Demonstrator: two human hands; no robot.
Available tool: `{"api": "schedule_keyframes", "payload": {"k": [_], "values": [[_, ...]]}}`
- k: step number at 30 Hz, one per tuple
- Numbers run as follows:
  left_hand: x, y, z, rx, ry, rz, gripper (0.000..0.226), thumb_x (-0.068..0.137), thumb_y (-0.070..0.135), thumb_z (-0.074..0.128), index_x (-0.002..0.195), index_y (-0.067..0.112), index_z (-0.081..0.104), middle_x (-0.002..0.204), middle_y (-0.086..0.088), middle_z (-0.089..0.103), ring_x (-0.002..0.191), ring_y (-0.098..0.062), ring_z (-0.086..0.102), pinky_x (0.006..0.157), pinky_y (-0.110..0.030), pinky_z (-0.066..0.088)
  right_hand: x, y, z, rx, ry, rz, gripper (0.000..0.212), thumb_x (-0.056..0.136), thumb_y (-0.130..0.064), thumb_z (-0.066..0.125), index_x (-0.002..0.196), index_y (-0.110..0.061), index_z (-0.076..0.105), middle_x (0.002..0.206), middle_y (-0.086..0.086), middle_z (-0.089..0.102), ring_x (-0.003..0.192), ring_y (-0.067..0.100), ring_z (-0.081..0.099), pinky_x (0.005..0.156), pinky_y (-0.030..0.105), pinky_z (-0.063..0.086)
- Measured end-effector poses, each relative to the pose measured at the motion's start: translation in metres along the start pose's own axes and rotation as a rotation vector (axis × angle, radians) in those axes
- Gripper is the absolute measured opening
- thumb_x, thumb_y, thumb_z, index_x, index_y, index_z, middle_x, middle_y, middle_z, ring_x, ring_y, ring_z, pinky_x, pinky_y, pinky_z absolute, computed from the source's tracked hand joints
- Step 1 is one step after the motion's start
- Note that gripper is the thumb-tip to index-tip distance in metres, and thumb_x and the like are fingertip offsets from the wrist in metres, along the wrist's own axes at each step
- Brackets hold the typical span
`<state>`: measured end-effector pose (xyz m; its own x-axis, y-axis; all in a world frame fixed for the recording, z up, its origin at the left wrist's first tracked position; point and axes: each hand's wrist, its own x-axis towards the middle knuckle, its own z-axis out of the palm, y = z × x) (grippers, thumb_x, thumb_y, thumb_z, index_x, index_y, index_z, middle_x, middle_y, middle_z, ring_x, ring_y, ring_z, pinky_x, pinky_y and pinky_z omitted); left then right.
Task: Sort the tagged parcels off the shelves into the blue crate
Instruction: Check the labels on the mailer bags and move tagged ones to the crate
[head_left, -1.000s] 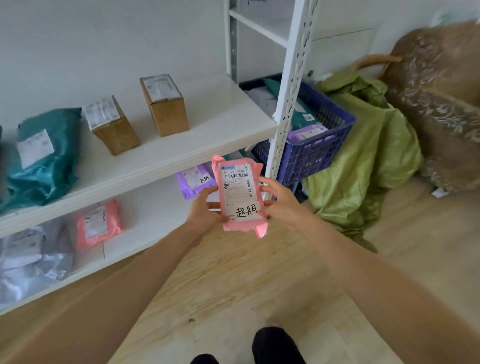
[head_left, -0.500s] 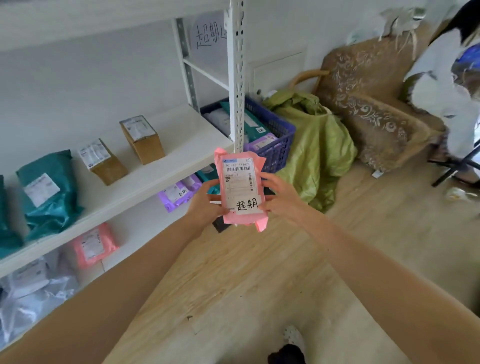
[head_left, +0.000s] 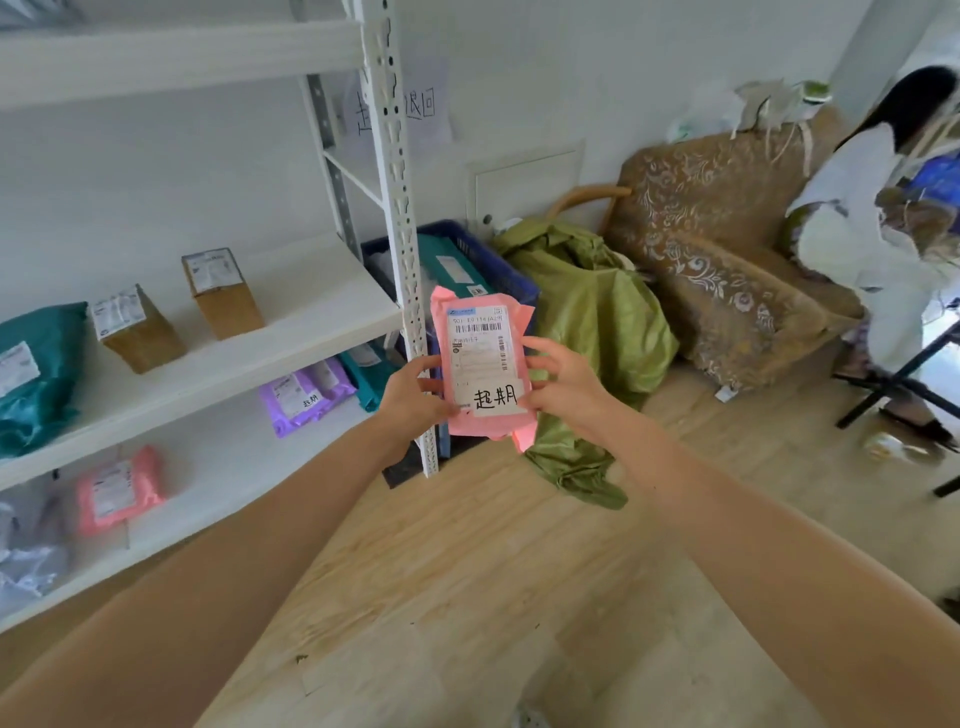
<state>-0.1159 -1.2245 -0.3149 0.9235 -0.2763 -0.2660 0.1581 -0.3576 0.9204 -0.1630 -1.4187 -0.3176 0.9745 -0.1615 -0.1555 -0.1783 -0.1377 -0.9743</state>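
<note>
Left hand (head_left: 410, 397) gripped the pink parcel (head_left: 483, 364) at its 9 o'clock edge, right hand (head_left: 563, 387) at 3 o'clock; blue crate (head_left: 514, 288) stood at 12 o'clock, partly behind the shelf post (head_left: 397, 208).

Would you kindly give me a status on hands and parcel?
Left hand and right hand grip pink parcel. Blue crate beyond it. Shelf post partly in front of crate.

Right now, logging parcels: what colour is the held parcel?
The parcel is pink; best in head view.

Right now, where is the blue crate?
Head view, mid-frame: the blue crate stands behind the white shelf post, left of the green sack, beyond the pink parcel.
</note>
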Motion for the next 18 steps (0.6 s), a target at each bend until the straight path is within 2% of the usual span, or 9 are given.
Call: {"api": "schedule_keyframes", "payload": {"k": [3, 6, 9, 14, 18], "values": [[0.001, 0.015, 0.041, -0.025, 0.025, -0.005, 0.071, 0.072, -0.011, 0.071, 0.134, 0.01, 0.046, 0.112, -0.009, 0.06, 0.104, -0.024, 0.06, 0.089, -0.043, 0.054, 0.001, 0.006, -0.042, 0.005, -0.01, 0.005, 0.079, 0.066, 0.028, 0.06, 0.134, -0.011, 0.048, 0.112, 0.013, 0.06, 0.085, 0.022, 0.064, 0.062, 0.03, 0.053], [0.001, 0.03, 0.074, -0.016, 0.031, -0.003, 0.068, 0.073, -0.013, 0.07, 0.134, 0.007, 0.047, 0.107, -0.008, 0.059, 0.099, -0.022, 0.059, 0.089, -0.038, 0.053, 0.003, 0.016, -0.076, 0.011, -0.004, 0.012, 0.08, 0.065, 0.026, 0.061, 0.134, -0.013, 0.049, 0.114, 0.016, 0.059, 0.102, 0.026, 0.062, 0.061, 0.032, 0.053], [0.003, 0.042, 0.099, -0.021, 0.037, -0.035, 0.062, 0.075, -0.013, 0.069, 0.131, 0.004, 0.05, 0.104, -0.006, 0.059, 0.097, -0.022, 0.058, 0.089, -0.036, 0.053, 0.009, 0.023, -0.1, 0.042, -0.007, 0.032, 0.08, 0.066, 0.027, 0.06, 0.134, -0.014, 0.05, 0.11, 0.012, 0.06, 0.105, 0.027, 0.06, 0.06, 0.032, 0.054], [0.025, 0.047, 0.116, -0.094, 0.029, -0.063, 0.047, 0.08, -0.014, 0.063, 0.123, 0.004, 0.056, 0.096, -0.004, 0.062, 0.094, -0.02, 0.062, 0.061, -0.019, 0.054, 0.028, 0.027, -0.124, 0.041, -0.027, 0.042, 0.078, 0.069, 0.025, 0.061, 0.133, -0.017, 0.05, 0.105, 0.0, 0.06, 0.103, 0.023, 0.06, 0.06, 0.028, 0.053], [0.055, 0.044, 0.12, -0.155, 0.036, -0.101, 0.033, 0.085, -0.006, 0.062, 0.116, 0.006, 0.06, 0.106, -0.007, 0.067, 0.096, -0.02, 0.066, 0.063, -0.019, 0.055, 0.055, 0.036, -0.13, 0.046, -0.033, 0.071, 0.077, 0.068, 0.026, 0.061, 0.131, -0.017, 0.052, 0.108, 0.004, 0.061, 0.108, 0.024, 0.059, 0.067, 0.034, 0.056]]}}
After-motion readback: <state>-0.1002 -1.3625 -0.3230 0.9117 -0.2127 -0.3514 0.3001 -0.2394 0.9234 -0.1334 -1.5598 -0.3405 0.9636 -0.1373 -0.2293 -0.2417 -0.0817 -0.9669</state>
